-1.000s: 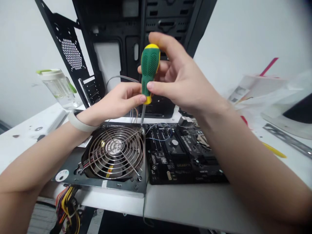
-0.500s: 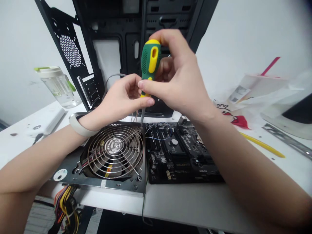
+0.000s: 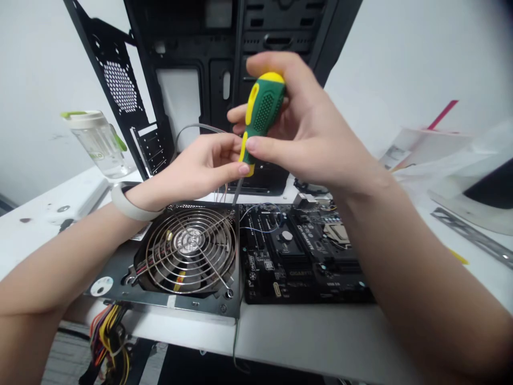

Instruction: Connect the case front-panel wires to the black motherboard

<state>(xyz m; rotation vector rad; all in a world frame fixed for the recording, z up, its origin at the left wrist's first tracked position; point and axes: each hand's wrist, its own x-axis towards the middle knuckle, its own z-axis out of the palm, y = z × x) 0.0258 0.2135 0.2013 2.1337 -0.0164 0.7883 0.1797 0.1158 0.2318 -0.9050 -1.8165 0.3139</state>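
Observation:
A green and yellow screwdriver (image 3: 264,109) leans with its top to the right, its shaft pointing down at the far right corner of the power supply's fan grille (image 3: 188,267). My right hand (image 3: 308,123) holds the handle, thumb on its near side and the index finger curved above the cap. At the handle's lower end, the thumb and fingers of my left hand (image 3: 212,163) pinch it from the left. The power supply (image 3: 120,291) lies flat with its fan upward. I cannot make out whether the tip sits in a screw.
A motherboard (image 3: 296,278) lies right of the power supply. Behind both stands a black computer case (image 3: 224,48). A clear bottle (image 3: 96,144) is at the left, a cup with a straw (image 3: 428,144) at the right. Bundled cables (image 3: 110,337) hang off the table's front edge.
The screwdriver has turned about its axis and its handle now leans further right. My right hand has shifted slightly right and its fingers are looser. My left hand stays near the handle's lower end.

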